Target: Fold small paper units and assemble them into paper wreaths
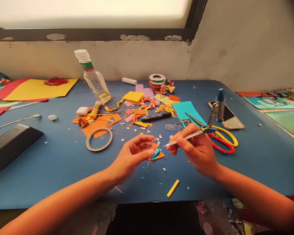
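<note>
A small folded paper piece, turquoise and orange, is pinched between the thumb and fingers of my left hand. My right hand holds a compass like a pencil, its pale pointed leg aimed left at the paper piece with a small gap between them. The compass's blue top rises above my right hand. Below the hands a yellow paper strip lies on the blue table.
Beyond my hands lie a tape roll, orange scraps, a black marker, turquoise paper and scissors. Farther off are a bottle, a phone and a round paper craft. A black stand is left.
</note>
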The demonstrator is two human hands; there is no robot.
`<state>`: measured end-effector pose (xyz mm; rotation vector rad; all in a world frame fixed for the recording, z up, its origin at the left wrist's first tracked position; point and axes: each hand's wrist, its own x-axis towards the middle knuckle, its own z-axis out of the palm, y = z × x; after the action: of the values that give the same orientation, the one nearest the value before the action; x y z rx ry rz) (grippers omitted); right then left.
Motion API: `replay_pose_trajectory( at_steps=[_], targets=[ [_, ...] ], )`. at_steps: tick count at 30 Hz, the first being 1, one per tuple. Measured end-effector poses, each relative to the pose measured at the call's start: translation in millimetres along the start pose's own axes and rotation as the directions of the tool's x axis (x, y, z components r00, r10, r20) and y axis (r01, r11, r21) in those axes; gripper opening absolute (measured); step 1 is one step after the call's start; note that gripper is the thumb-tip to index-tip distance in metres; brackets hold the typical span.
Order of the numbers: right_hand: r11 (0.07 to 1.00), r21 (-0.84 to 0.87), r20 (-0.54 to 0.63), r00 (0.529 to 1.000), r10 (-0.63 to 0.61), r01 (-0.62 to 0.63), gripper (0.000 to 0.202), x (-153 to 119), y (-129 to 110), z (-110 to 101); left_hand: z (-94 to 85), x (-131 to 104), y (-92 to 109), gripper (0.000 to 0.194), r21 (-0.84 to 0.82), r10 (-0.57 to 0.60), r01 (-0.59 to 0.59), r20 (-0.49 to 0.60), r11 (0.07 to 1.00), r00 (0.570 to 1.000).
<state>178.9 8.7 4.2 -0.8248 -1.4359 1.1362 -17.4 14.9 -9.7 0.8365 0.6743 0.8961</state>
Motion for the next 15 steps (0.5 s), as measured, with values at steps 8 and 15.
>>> replay_pose_trajectory(
  at_steps=[8,15],
  targets=[
    [0.988,-0.148,0.028,0.999,-0.046,0.049,0.009,-4.7,3.7,5.2,1.2,-0.7,-0.7,0.026,-0.032,-0.028,0.028,0.007,0.999,1.000],
    [0.933,-0.307,0.090,0.982,-0.169,0.188,0.006,-8.1,11.9,-0.9,0.6,0.1,-2.4,0.027,-0.002,-0.040,0.040,-0.026,0.999,0.999]
  ],
)
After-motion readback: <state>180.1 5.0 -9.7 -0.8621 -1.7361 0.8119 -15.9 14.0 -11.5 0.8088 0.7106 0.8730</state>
